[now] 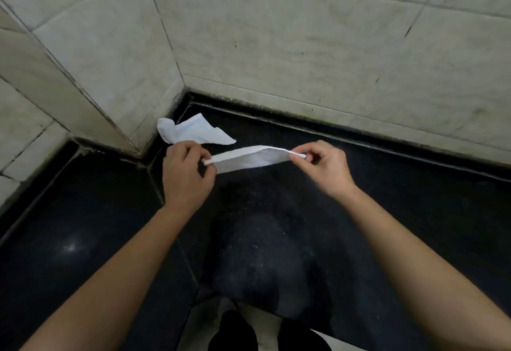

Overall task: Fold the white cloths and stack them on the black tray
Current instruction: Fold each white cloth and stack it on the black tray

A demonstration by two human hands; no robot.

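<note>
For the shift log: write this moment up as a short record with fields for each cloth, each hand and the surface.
held cloth: white, stretched out in the air over the black surface; looks doubled over
left hand: pinches its left end
right hand: pinches its right end
second cloth: white, crumpled, lying in the corner by the tiled wall
folded stack: none in view

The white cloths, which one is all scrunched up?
The loose cloth lying in the corner by the tiled wall is scrunched, and no hand holds it. The other cloth is pulled straight, pinched between the left hand and right hand.
</note>
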